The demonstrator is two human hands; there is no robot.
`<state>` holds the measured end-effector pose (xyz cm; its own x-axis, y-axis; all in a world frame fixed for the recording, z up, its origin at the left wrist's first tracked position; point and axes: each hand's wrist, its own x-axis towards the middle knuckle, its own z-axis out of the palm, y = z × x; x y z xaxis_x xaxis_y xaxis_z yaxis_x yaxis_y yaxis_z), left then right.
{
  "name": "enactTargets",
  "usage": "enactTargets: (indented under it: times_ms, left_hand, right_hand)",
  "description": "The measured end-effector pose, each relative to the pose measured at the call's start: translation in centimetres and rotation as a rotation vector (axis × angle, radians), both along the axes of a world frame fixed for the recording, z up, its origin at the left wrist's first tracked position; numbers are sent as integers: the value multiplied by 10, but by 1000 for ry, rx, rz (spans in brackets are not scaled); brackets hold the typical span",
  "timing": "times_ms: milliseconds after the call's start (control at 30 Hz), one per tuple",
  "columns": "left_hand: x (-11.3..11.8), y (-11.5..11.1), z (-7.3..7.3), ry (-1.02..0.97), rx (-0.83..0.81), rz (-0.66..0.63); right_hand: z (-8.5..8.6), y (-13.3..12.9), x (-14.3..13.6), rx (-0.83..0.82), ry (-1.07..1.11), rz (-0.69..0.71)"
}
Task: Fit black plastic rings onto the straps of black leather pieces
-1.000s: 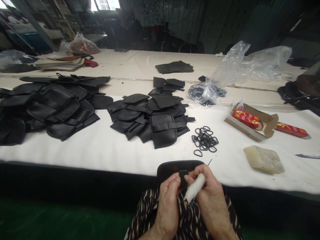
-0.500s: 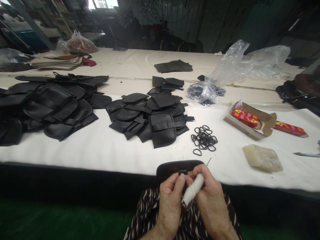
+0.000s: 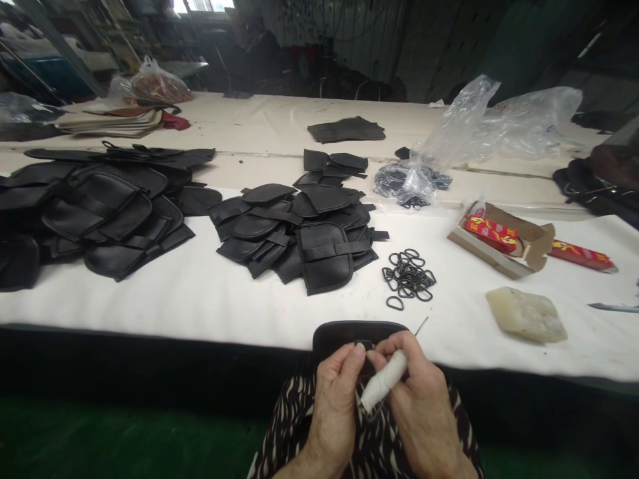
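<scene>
A black leather-like pouch [image 3: 344, 332] with a rounded edge stands tilted at the table's front edge, over my lap. My left hand [image 3: 335, 399] is closed, its thumb and finger pinching a small black tab [image 3: 365, 344] at the pouch. Close beside it, my right hand [image 3: 419, 392] is closed round a tool with a white-wrapped handle [image 3: 384, 380]. A thin metal rod [image 3: 422, 325] sticks out above the right fingers; whether it belongs to that tool I cannot tell. The fingertips meet near the tab and partly hide it.
Beyond my hands lies a small heap of black D-rings [image 3: 409, 274]. Piles of black pouches [image 3: 327, 256] lie centre and left. Rightward are a cardboard box [image 3: 532, 243] with red packets, a pale wax-like block [image 3: 526, 314], a blade-like tool [image 3: 614, 307] and clear plastic bags [image 3: 524, 120].
The white-wrapped handle has shifted slightly right, and the hands have drawn a little apart, so more of the tab shows. Both hands keep their hold.
</scene>
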<state>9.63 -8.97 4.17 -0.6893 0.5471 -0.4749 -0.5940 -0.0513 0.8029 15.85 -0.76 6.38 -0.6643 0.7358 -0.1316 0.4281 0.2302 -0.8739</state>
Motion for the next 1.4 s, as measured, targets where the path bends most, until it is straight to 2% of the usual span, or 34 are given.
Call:
enactTargets:
  times_ms: [133,367,600,733,867,1000,1200,1400]
  left_hand:
    - [1,-1,-1,2,-20,7]
    - [1,-2,0,71,-53,-86]
    - [2,-2,-4,92,-71,-99]
    - [0,-2,-1,31,-34,-109]
    - [-6,-1,4,-114,30,-92]
    - [-13,2,9,-239,67,-136]
    - [-17,3,6,-265,39,-129]
    - [-17,1,3,-195,-21,-109]
  right_hand:
    - [1,0,2,24,-3,0]
    - [-3,0,2,-43,-25,-14]
    - [-8,-1,0,-131,1,-42]
    - [-9,1,1,-128,17,-5]
    - [-9,3,3,-114,16,33]
    - [-10,5,3,-106,-1,42]
    - [-13,5,2,-104,23,46]
    - [-14,4,0,-65,48,51]
